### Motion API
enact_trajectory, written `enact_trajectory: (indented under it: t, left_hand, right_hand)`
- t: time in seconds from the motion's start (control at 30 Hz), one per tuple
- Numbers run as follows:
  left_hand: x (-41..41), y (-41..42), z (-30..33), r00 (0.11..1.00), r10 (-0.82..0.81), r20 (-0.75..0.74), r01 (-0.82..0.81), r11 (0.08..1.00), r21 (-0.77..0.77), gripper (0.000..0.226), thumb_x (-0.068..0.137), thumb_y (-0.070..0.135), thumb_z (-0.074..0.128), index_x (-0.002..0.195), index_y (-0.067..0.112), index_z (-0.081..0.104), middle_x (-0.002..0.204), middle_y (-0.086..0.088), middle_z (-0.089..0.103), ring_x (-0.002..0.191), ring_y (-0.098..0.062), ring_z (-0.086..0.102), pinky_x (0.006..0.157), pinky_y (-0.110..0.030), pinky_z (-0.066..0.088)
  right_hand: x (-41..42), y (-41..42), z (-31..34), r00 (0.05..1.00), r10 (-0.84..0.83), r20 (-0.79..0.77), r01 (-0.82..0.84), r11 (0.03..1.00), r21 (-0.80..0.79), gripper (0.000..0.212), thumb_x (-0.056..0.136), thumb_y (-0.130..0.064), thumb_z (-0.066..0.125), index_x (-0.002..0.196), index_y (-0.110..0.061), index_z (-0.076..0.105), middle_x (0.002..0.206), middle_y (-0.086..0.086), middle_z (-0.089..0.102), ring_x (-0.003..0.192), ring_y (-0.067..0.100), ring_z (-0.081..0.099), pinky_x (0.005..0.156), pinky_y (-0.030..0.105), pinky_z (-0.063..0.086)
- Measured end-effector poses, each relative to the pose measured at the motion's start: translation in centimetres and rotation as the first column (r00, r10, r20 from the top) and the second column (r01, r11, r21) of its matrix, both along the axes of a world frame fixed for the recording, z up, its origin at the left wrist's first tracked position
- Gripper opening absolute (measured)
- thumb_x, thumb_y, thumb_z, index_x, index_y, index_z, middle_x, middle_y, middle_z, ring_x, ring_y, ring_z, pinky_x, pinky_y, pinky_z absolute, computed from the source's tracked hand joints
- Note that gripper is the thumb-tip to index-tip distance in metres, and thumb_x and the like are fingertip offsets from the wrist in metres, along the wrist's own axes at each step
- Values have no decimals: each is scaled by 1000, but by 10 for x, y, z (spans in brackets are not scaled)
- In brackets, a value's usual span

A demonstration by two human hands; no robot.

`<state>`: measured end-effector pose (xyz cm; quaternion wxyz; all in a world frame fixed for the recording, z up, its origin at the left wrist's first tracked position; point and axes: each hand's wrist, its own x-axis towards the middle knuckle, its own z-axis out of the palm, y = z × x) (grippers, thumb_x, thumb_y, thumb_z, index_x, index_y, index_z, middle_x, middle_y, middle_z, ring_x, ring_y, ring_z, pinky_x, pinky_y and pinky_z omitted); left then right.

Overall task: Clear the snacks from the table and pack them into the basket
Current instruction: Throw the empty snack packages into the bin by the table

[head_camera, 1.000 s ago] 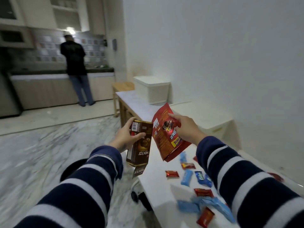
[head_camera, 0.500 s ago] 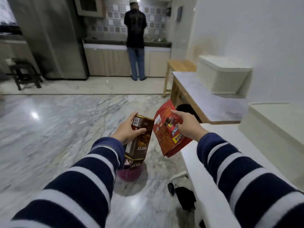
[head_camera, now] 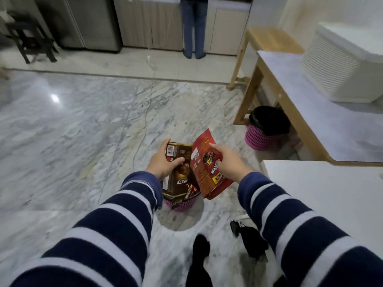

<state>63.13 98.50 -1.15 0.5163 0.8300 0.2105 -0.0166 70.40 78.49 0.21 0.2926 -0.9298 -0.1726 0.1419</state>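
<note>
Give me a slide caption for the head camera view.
Left hand holds a brown Nextar box and right hand a red snack pouch above a pink basket.

Both hands have lowered the brown box (head_camera: 179, 175) and red packet (head_camera: 208, 168) over the pink basket (head_camera: 179, 205).

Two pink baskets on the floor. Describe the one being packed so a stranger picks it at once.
Start at the marble floor and follow the striped sleeves to the hands. The pink basket sits on the floor directly beneath the brown box and red pouch they hold. Unlike the other pink basket by the wooden table, it has no black liner.
</note>
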Motion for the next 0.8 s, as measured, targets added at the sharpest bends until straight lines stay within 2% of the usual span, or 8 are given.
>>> enact_trajectory:
  t: [0.07, 0.13, 0.2, 0.33, 0.43, 0.53, 0.63, 0.8]
  left_hand:
    - [18, 15, -20, 998, 67, -17, -68, 997, -44, 84, 82, 27, 73, 148, 27, 22, 129, -6, 59, 108, -21, 59, 94, -35, 47]
    - [37, 28, -41, 993, 111, -51, -114, 992, -49, 85, 82, 24, 73, 149, 25, 21, 126, -2, 59, 103, -18, 58, 90, -29, 44]
    - [58, 39, -62, 984, 147, -99, -152, 987, -46, 85, 82, 24, 73, 149, 26, 21, 124, -2, 59, 103, -18, 57, 89, -28, 42]
    - [102, 56, -111, 955, 227, -191, -247, 965, -87, 84, 83, 29, 71, 149, 29, 19, 128, -5, 59, 111, -24, 58, 96, -33, 44]
    - [134, 62, -154, 927, 281, -250, -313, 945, -98, 82, 86, 32, 68, 149, 31, 16, 129, -6, 59, 110, -25, 59, 93, -32, 46]
    - [160, 69, -211, 913, 263, -312, -298, 952, -68, 82, 86, 34, 67, 149, 30, 15, 129, -7, 59, 112, -27, 59, 95, -34, 46]
    - [182, 76, -282, 898, 246, -365, -280, 959, -44, 84, 86, 37, 65, 151, 28, 12, 130, -8, 57, 113, -28, 58, 97, -39, 46]
    - [203, 80, -398, 863, 167, -477, -206, 978, -31, 99, 85, 46, 63, 151, 27, -8, 134, -11, 55, 118, -30, 55, 97, -36, 43]
  right_hand:
    - [26, 18, -18, 999, 21, -35, -22, 1000, -10, 65, 91, 5, 42, 145, -29, 36, 143, 4, 49, 105, 23, 63, 79, 26, 53]
    - [54, 35, -39, 998, 23, -65, -24, 1000, -18, 66, 90, 6, 43, 145, -31, 36, 143, 3, 49, 95, 20, 65, 78, 31, 57]
    - [81, 50, -63, 994, 13, -111, -16, 999, -27, 68, 88, 5, 42, 144, -34, 37, 140, 4, 52, 85, 18, 65, 70, 33, 59]
    - [124, 78, -115, 980, -1, -201, -8, 999, -44, 67, 87, 7, 42, 142, -31, 40, 136, 6, 55, 99, 24, 64, 74, 30, 55]
    - [146, 95, -160, 963, -42, -267, 23, 997, -74, 67, 87, 8, 42, 141, -30, 42, 134, 4, 56, 96, 24, 65, 68, 28, 52]
    - [160, 108, -216, 945, -77, -319, 45, 994, -104, 65, 88, 4, 42, 140, -35, 42, 133, 2, 58, 98, 24, 65, 73, 32, 55]
    - [173, 120, -282, 932, -133, -337, 96, 988, -123, 63, 89, 2, 44, 139, -36, 43, 129, 1, 61, 91, 21, 65, 72, 31, 54]
    - [191, 135, -399, 915, -166, -367, 132, 984, -117, 59, 91, -3, 47, 142, -33, 41, 139, 4, 51, 119, 23, 56, 97, 31, 46]
